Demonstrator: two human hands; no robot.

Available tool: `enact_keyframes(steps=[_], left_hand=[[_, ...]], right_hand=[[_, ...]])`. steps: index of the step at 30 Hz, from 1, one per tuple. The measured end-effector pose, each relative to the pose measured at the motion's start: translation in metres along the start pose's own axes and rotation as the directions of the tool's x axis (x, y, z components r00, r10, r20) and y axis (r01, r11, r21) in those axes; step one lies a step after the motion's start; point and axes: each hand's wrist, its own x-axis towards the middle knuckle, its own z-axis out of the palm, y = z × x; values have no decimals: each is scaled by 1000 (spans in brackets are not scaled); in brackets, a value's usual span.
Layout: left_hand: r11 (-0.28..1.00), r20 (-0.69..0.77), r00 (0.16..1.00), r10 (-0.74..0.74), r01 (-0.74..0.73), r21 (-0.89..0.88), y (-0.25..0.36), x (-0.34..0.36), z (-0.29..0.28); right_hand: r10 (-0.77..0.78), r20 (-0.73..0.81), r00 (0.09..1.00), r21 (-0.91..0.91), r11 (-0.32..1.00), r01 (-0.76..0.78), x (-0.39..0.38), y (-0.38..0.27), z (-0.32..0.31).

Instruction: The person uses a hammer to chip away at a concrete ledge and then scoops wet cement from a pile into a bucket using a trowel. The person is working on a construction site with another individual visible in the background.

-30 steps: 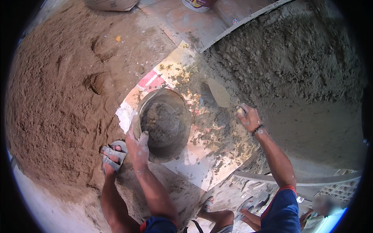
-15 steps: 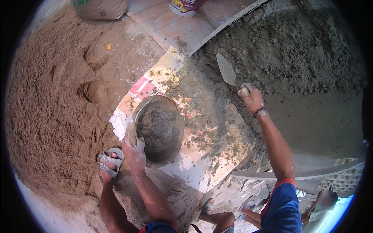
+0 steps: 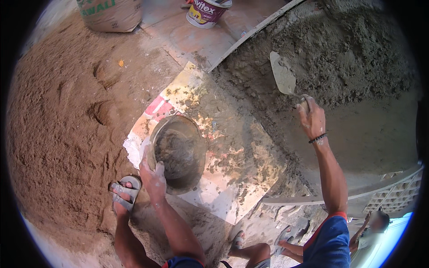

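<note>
My left hand (image 3: 153, 178) grips the near-left rim of a round metal pan (image 3: 202, 154), thumb inside, fingers outside. Some grey mortar (image 3: 173, 145) lies in the pan, which rests on a mortar-spattered printed sheet (image 3: 214, 205). Off to the right, my right hand (image 3: 313, 117) is closed round the handle of a trowel (image 3: 283, 75). The trowel's pale, mortar-smeared blade points away and to the left, over the near-left part of a big bed of wet grey mortar (image 3: 353, 58). Whether the blade touches the mortar, I cannot tell.
Brown sand (image 3: 53, 138) spreads over the left side. A sack (image 3: 109, 15) and a purple-and-white bucket (image 3: 208, 13) stand at the far edge. A thin raised edge (image 3: 254, 33) borders the mortar. At lower right is another person (image 3: 373, 230); my sandalled foot (image 3: 126, 194) is near the pan.
My right hand has moved the trowel to the right, farther over the mortar bed. My left hand stays on the pan's rim. The view has shifted slightly, showing more of the bucket.
</note>
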Motion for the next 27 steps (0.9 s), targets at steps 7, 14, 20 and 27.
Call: enact_keyframes(steps=[7,14,20,27], left_hand=[[992,40,999,-11,16,-122,1,6,1],[990,77,994,78,-68,-119,11,8,11],[995,39,999,14,-10,-98,3,2,-6],[989,17,992,125,-125,74,-5,3,-5]], right_hand=[[-215,131,968,258,950,177,-25,-53,-58],[-95,533,841,657,672,-341,4,-40,0],[-185,238,954,471,881,53,-17,-61,4],[-278,687,671,-53,902,428,-77,-105,44]])
